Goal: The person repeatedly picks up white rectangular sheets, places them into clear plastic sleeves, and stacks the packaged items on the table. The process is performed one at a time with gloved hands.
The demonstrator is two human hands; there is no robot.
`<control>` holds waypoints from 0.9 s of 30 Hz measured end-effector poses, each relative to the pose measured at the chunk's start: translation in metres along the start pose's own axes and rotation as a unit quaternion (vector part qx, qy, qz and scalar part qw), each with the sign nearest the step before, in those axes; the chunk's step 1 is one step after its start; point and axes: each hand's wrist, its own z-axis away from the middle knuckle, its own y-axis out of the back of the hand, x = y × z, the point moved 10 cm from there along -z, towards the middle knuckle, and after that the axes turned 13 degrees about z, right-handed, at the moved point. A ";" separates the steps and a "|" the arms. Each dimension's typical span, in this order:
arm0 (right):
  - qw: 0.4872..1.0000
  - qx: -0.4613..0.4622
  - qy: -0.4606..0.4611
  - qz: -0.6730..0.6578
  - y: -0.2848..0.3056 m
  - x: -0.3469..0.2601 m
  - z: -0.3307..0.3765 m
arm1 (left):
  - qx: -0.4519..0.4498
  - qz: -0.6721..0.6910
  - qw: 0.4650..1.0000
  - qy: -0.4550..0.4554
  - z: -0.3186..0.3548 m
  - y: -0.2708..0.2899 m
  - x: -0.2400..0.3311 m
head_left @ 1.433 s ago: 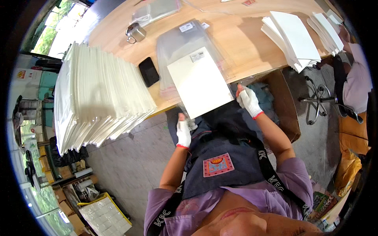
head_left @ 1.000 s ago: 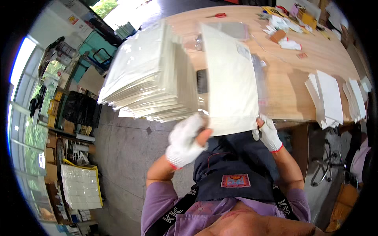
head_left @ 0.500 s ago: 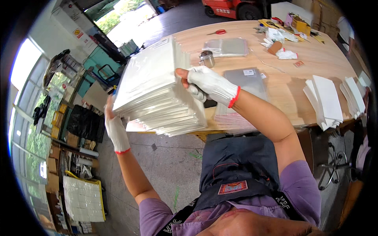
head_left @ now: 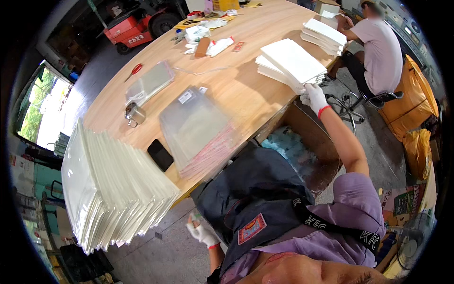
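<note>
My right hand (head_left: 314, 98), in a white glove with a red cuff, is at the near corner of a stack of white paper sheets (head_left: 294, 60), its fingers closed on the edge. Low by the apron, off the table's near side, my left hand (head_left: 202, 234) is gloved too, bare fingertips showing; its fingers are loosely apart with nothing visible in them. A tall stack of white sheets in clear plastic sleeves (head_left: 113, 189) leans in layers at the table's left end. Beside it lie a black phone (head_left: 160, 155) and a pile of clear plastic bags (head_left: 194, 125).
On the wooden table (head_left: 246, 104) are a metal cup (head_left: 135, 114), red-handled scissors (head_left: 134, 72), more plastic bags (head_left: 151, 83), loose gloves (head_left: 220, 46) and a second white stack (head_left: 324, 35). A seated person (head_left: 378, 57) works at right. A box (head_left: 321, 165) stands under the edge.
My view has swung right. Both hands have let go of the sleeved stack, which now rests at the table's left end. My right hand has moved to the white sheets; my left has dropped low.
</note>
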 end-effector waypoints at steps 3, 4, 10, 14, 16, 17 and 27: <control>0.986 -0.069 -0.144 -0.052 0.013 0.029 -0.034 | -0.183 -0.077 0.974 -0.111 0.004 -0.096 0.031; 0.981 -0.077 -0.160 -0.079 0.009 0.024 -0.034 | -0.242 -0.133 0.948 -0.161 0.008 -0.128 0.057; 0.988 -0.041 -0.136 -0.069 0.021 0.019 -0.070 | -0.363 -0.256 0.866 -0.230 -0.016 -0.211 0.090; 0.983 -0.004 -0.046 -0.178 0.045 0.011 -0.115 | -0.321 -0.383 0.795 -0.344 -0.061 -0.250 0.087; 0.982 0.035 -0.052 -0.180 0.062 0.016 -0.134 | -0.345 -0.424 0.778 -0.308 -0.083 -0.275 0.071; 0.983 0.019 -0.041 -0.177 0.052 0.005 -0.133 | -0.352 -0.450 0.768 -0.288 -0.093 -0.282 0.066; 0.964 -0.213 -0.119 -0.109 -0.077 0.029 0.059 | -0.365 -0.535 0.742 -0.175 -0.142 -0.301 0.056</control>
